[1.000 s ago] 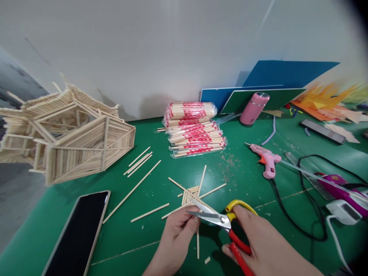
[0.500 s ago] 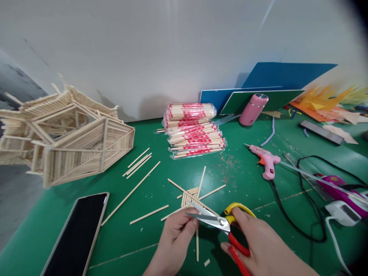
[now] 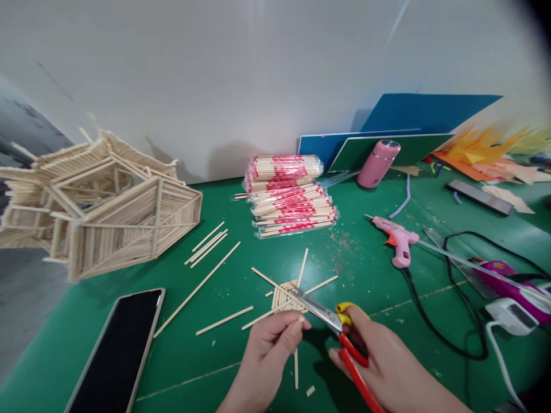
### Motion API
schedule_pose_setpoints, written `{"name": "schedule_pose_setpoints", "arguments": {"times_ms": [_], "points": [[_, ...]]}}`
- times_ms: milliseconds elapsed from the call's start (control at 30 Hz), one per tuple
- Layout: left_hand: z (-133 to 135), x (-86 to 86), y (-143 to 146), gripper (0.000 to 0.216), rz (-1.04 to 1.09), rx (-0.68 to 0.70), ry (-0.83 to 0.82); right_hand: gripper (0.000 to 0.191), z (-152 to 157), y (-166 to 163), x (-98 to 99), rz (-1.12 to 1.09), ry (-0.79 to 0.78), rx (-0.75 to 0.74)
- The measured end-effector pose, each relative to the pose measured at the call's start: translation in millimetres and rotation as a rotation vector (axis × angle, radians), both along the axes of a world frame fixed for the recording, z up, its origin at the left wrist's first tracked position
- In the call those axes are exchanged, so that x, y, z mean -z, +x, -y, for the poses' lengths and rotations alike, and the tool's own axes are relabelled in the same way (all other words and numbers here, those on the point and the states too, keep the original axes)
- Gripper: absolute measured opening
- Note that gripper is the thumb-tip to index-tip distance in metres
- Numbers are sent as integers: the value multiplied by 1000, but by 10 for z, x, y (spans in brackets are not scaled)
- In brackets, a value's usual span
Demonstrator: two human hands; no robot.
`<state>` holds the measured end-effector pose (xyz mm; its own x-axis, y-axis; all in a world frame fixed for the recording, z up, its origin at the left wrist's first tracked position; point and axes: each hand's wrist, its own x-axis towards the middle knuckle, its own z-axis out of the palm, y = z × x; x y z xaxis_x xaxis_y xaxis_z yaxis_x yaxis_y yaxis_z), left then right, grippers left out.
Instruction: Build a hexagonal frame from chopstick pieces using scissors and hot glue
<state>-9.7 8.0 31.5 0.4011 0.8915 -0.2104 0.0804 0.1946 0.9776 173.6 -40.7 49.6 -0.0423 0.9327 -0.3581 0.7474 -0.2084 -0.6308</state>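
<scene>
My right hand (image 3: 383, 361) grips the red and yellow handles of a pair of scissors (image 3: 329, 321), whose blades are closed and point up-left. My left hand (image 3: 271, 344) pinches a thin wooden stick (image 3: 296, 367) that runs down from my fingers toward the table's near edge. Just beyond the blades lies a small glued raft of sticks (image 3: 284, 295) with loose sticks crossing it. A small cut-off piece (image 3: 310, 391) lies below my hands.
A large stick-built model (image 3: 107, 206) stands at the left edge. A phone (image 3: 116, 350) lies near left. Wrapped stick bundles (image 3: 293, 198) are stacked at the back. A pink glue gun (image 3: 398, 238), black cable (image 3: 451, 321), pink bottle (image 3: 379, 163) and coloured boards (image 3: 413, 117) fill the right side.
The scissor blades have closed and swung up-left over the stick raft. My left fingers stayed pinched on the stick.
</scene>
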Motion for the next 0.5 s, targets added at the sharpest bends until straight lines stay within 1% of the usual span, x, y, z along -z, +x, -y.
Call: {"name": "schedule_pose_setpoints", "arguments": {"times_ms": [100,267,367,433,500], "points": [[3,11,6,25,52,-5,-39,27,-7,35,-47,-47,21,43],[8,46,15,28,114,-4,-56,34,31,81,-116,-6,-15,-42],[15,57,15,30,138,-7,-65,39,63,69,-125,3,-22,-42],[16,51,18,27,134,2,-72,38,53,90,-107,-42,-14,0],[9,34,23,23,112,-15,-87,35,-1,161,-64,-125,5,99]]}}
